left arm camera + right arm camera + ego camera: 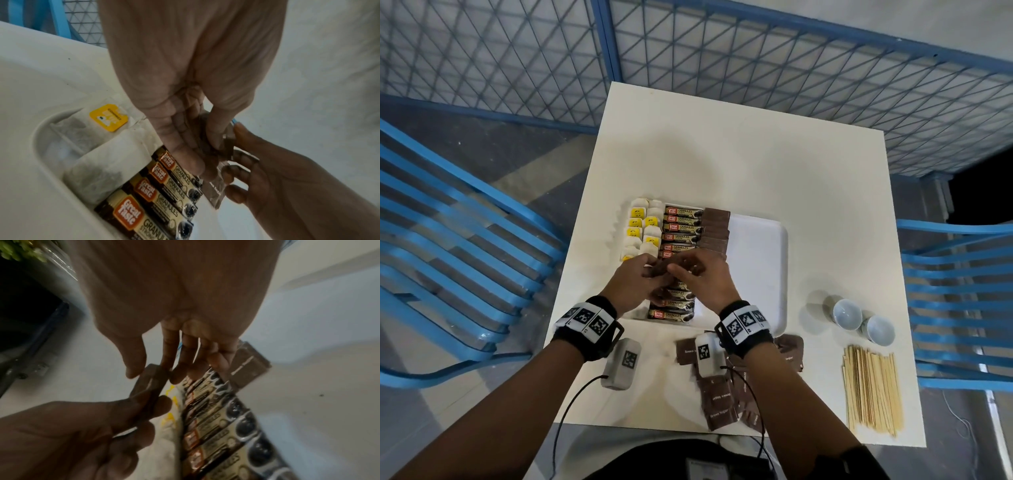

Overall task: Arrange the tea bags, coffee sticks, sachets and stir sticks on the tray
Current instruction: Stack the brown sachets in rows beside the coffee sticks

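Above the white tray my two hands meet over a small stack of brown sugar sachets. My left hand grips the stack from below. My right hand pinches its top edge between thumb and forefinger, with the sachets clear in the right wrist view. On the tray lie tea bags at the left, coffee sticks in a column beside them, and a row of brown sachets to the right of the coffee sticks. The hands hide the middle of the coffee column.
Loose brown sachets lie near the table's front edge under my right wrist. Wooden stir sticks lie in a bundle at the front right, with two small white cups behind them. Blue chairs flank the table.
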Tool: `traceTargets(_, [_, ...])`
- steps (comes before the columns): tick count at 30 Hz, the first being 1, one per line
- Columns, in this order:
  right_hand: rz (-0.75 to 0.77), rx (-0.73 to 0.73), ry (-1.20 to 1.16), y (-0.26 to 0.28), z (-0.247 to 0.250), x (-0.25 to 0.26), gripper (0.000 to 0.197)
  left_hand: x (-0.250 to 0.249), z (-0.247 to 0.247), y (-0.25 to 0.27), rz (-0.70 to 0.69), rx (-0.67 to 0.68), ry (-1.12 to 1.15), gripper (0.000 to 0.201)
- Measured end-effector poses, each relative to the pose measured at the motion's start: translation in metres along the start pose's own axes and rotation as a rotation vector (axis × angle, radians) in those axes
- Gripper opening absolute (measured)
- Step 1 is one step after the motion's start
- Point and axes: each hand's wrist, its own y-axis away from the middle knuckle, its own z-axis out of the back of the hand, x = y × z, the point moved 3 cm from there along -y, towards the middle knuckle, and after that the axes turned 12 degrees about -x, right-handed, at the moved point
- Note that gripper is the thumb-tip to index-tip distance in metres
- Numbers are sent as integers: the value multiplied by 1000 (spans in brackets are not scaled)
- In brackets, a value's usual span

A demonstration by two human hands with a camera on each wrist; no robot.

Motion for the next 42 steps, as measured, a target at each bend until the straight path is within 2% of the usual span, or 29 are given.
traceTargets(3, [33,-7,31,-2,-1,4,7,0,1,0,-27,-21,-21,20])
traceTargets(7, [-44,-89,11,-1,5,-2,12,-3,5,1,-68,-119,-6,19])
traceTargets(11, [-100,-162,-12,2,2,-5,15,-7,1,3,-96,-116,-3,21])
traceTargets(15, [-51,-213,18,4,6,-4,16,-4,-2,8,-4,-14,134,21])
traceTargets(17, [-69,-171,-1,4,8,-7,15,-4,-2,10,8,1,167,29])
traceTargets(20, [-149,-45,-97,6,10,-9,16,-5,2,9,-15,-52,187,29])
traceTargets(24, [-193,-41,-142,9,16,-9,15,-8,1,10,-79,-54,132,25])
traceTargets(30, [-139,-11,3,7,11,-16,16,-3,-4,9,-112,-55,57,30])
traceTargets(33, [-160,-67,-4,6,18,-19,11,1,-6,10,-86,-77,34,22])
traceTargets(38, [-290,-263,59,12,46,-45,12,6,-4,12,-52,-103,-26,14])
traceTargets(42, [-308,-261,185,20,53,-58,14,9,-2,13,-67,-107,-82,14])
